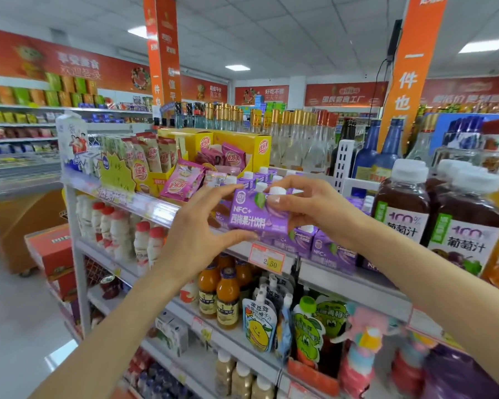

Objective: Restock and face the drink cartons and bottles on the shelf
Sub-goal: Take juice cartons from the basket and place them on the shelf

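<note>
A purple juice carton with a white screw cap hangs in front of the top shelf, its label facing me. My left hand pinches its left side, thumb under the bottom edge and fingers on the top. My right hand grips its right side, fingertips by the cap. Several more purple cartons stand in rows on the shelf behind and right of it. Large dark grape juice bottles with white caps stand at the right end.
Pink snack sachets and yellow display boxes sit left of the cartons. Glass bottles line the shelf's far side. A price tag hangs on the rail. Orange drink bottles and juice pouches fill the shelf below. The aisle floor lies left.
</note>
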Demonstrator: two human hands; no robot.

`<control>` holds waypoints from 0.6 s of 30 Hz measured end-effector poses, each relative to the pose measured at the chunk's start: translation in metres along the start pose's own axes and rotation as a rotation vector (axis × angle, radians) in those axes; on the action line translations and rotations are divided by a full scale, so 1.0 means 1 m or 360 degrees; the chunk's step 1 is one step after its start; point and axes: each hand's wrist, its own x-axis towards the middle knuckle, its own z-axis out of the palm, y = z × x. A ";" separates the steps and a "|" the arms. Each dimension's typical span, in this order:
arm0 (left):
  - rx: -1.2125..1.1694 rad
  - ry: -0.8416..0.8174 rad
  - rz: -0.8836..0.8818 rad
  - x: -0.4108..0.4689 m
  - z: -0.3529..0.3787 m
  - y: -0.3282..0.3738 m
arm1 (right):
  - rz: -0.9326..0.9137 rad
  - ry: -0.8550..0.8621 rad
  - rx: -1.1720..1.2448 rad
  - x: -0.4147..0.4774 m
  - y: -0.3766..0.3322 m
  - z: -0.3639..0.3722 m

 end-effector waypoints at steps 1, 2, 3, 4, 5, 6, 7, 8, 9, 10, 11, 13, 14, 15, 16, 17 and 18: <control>0.0032 0.0005 0.0018 -0.001 0.000 0.000 | 0.0030 -0.0027 0.0014 0.000 -0.002 0.000; 0.0058 0.0008 0.0028 -0.001 -0.001 0.001 | 0.0058 -0.0060 0.0020 0.000 -0.003 0.000; 0.0057 0.0013 0.0038 0.000 -0.001 0.001 | 0.0088 -0.0090 0.0030 0.000 -0.004 0.000; 0.0041 0.0015 0.0054 0.000 -0.002 0.003 | 0.0108 -0.0111 0.0037 0.001 -0.005 -0.001; 0.0018 0.0013 0.0079 0.000 -0.003 0.002 | 0.0129 -0.0124 0.0043 0.001 -0.007 -0.001; -0.0004 0.0010 0.0110 0.001 -0.004 0.001 | 0.0148 -0.0133 0.0049 0.002 -0.008 -0.002; -0.0004 0.0011 0.0135 0.002 -0.005 0.000 | 0.0167 -0.0142 0.0056 0.002 -0.009 -0.003; 0.0015 0.0015 0.0149 0.002 -0.005 -0.002 | 0.0184 -0.0154 0.0065 0.002 -0.009 -0.004; 0.0036 0.0019 0.0164 0.003 -0.005 -0.003 | 0.0206 -0.0174 0.0081 0.002 -0.009 -0.004; 0.0048 0.0019 0.0182 0.003 -0.005 -0.004 | 0.0226 -0.0194 0.0105 0.002 -0.009 -0.005; 0.0049 0.0014 0.0189 0.003 -0.006 -0.004 | 0.0243 -0.0213 0.0130 0.002 -0.008 -0.005; -0.0057 -0.0017 0.0158 0.001 -0.008 -0.006 | 0.0235 -0.0228 0.0165 -0.001 -0.007 -0.004; -0.0213 -0.0058 0.0083 -0.001 -0.010 -0.007 | 0.0196 -0.0211 0.0144 -0.002 -0.006 -0.003; -0.0420 -0.0094 -0.0035 -0.002 -0.011 -0.007 | 0.0133 -0.0174 0.0095 -0.004 -0.005 -0.002; -0.0577 -0.0108 -0.0144 -0.004 -0.013 -0.008 | 0.0048 -0.0121 0.0022 -0.007 -0.004 -0.001; -0.0661 -0.0094 -0.0232 -0.004 -0.013 -0.008 | -0.0048 -0.0061 -0.0078 -0.009 -0.003 0.000; -0.0663 -0.0073 -0.0287 -0.005 -0.014 -0.007 | -0.0150 -0.0001 -0.0208 -0.012 -0.002 0.001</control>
